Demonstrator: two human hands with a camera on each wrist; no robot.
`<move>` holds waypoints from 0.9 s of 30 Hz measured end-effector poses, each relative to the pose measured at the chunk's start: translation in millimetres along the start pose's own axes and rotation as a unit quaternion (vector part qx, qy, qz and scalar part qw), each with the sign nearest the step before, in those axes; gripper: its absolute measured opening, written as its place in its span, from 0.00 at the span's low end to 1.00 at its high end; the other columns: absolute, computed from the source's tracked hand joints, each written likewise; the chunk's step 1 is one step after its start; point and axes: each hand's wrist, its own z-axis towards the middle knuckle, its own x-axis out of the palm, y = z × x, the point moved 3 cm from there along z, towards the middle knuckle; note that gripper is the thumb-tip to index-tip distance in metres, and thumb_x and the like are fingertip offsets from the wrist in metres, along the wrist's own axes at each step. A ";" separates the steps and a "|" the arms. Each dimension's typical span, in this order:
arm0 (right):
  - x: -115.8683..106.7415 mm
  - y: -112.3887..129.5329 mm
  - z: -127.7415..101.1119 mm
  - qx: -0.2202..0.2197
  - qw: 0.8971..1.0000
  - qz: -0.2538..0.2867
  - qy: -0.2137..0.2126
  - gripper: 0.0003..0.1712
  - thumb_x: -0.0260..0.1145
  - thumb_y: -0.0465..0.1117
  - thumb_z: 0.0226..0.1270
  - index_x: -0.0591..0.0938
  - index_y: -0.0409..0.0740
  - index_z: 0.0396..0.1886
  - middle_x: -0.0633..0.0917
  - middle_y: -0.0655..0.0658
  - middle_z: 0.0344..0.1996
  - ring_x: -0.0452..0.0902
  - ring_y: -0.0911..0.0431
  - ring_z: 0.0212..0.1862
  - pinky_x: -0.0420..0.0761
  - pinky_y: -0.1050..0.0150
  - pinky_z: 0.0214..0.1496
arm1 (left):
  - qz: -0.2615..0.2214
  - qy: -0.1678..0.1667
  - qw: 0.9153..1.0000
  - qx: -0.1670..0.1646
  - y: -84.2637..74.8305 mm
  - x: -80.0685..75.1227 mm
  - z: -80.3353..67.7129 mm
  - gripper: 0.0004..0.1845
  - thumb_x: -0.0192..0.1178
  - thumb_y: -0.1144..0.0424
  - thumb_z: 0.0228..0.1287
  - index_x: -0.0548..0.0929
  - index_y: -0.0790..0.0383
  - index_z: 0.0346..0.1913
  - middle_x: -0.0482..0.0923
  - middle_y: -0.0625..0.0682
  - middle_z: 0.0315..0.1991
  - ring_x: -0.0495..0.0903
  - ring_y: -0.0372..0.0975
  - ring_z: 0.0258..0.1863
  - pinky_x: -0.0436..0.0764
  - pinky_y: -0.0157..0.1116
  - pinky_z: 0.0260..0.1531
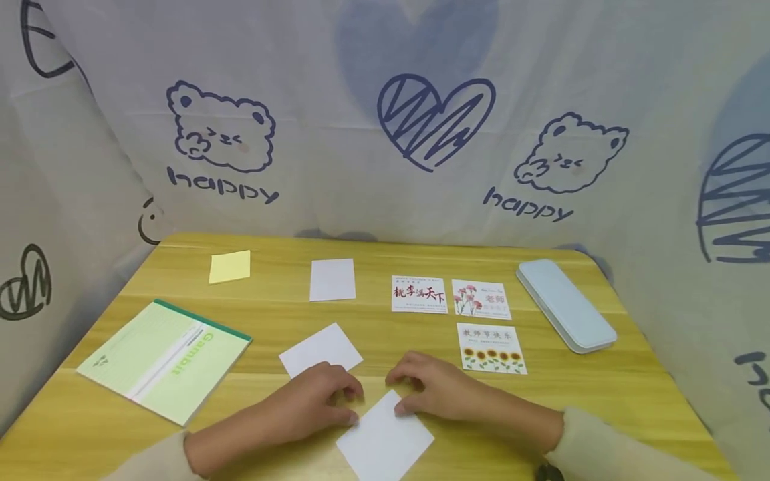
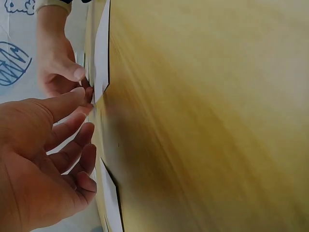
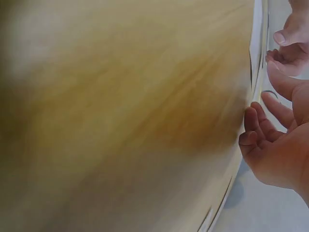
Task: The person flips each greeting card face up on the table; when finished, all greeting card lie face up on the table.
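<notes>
A blank white card lies on the wooden table at the near edge of the head view, turned so a corner points away. My left hand hovers at its left side, thumb tip by the card's edge, fingers loosely bent. At the upper right edge is my right hand, its thumb over the card and its fingers bent beyond the corner. Neither hand visibly pinches it. Another white card is partly covered by my left hand. In the left wrist view, the left hand has its fingers loosely curved.
A green notepad lies left, yellow sticky notes and a white card at the back. Printed cards with red characters, pink flowers and sunflowers lie right of centre, beside a pale blue case.
</notes>
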 end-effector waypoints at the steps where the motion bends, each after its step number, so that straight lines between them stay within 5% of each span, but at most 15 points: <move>1: 1.3 0.5 0.3 0.003 1.000 -0.009 0.004 0.24 0.70 0.56 0.56 0.80 0.59 0.52 0.77 0.61 0.46 0.72 0.64 0.47 0.74 0.65 0.51 | 0.000 0.000 1.000 0.001 -0.9 0.3 -0.6 0.13 0.70 0.54 0.54 0.84 0.51 0.42 0.78 0.37 0.35 0.72 0.33 0.37 0.72 0.32 0.42; 21: 7.4 3.2 6.5 0.051 0.997 -0.058 -0.026 0.13 0.72 0.51 0.56 0.77 0.58 0.37 0.75 0.61 0.37 0.71 0.66 0.37 0.74 0.69 0.42 | 0.032 0.024 0.998 -0.056 -0.3 -3.2 -4.8 0.12 0.70 0.50 0.53 0.83 0.48 0.38 0.72 0.37 0.30 0.69 0.30 0.31 0.71 0.31 0.33; 27: 7.4 3.9 7.3 0.043 0.997 -0.064 -0.030 0.16 0.72 0.49 0.57 0.79 0.53 0.43 0.75 0.59 0.35 0.70 0.66 0.37 0.73 0.70 0.40 | 0.050 0.030 0.995 -0.086 1.8 -1.7 -5.1 0.12 0.69 0.50 0.53 0.80 0.45 0.39 0.70 0.37 0.30 0.68 0.30 0.29 0.70 0.32 0.31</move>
